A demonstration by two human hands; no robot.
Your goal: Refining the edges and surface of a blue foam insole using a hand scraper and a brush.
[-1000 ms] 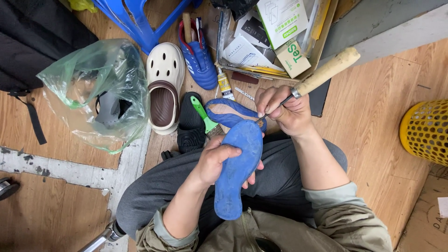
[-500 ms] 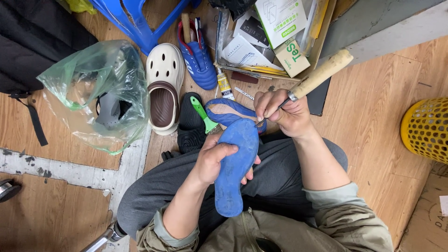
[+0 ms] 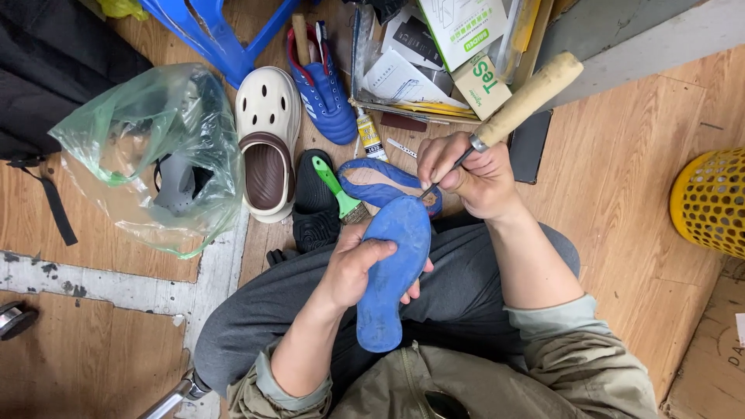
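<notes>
My left hand (image 3: pixel 358 262) grips a blue shoe sole (image 3: pixel 392 271) over my lap, thumb across its upper face. My right hand (image 3: pixel 469 174) holds a tool with a pale wooden handle (image 3: pixel 528 97); its thin metal tip touches the sole's far end. A blue shoe upper (image 3: pixel 372 177) lies on the floor just beyond the sole. A green-handled brush (image 3: pixel 340 192) rests on a black shoe (image 3: pixel 313 203) to the left.
A cream clog (image 3: pixel 266 140) and a blue sneaker (image 3: pixel 322 87) sit ahead. A green plastic bag (image 3: pixel 147 155) lies left. A cardboard box of papers and packages (image 3: pixel 434 58) is ahead, a yellow mesh basket (image 3: pixel 710 202) right, a blue stool (image 3: pixel 209 31) behind.
The right hand and tool have shifted slightly at the sole's far end. The left hand keeps its hold on the sole.
</notes>
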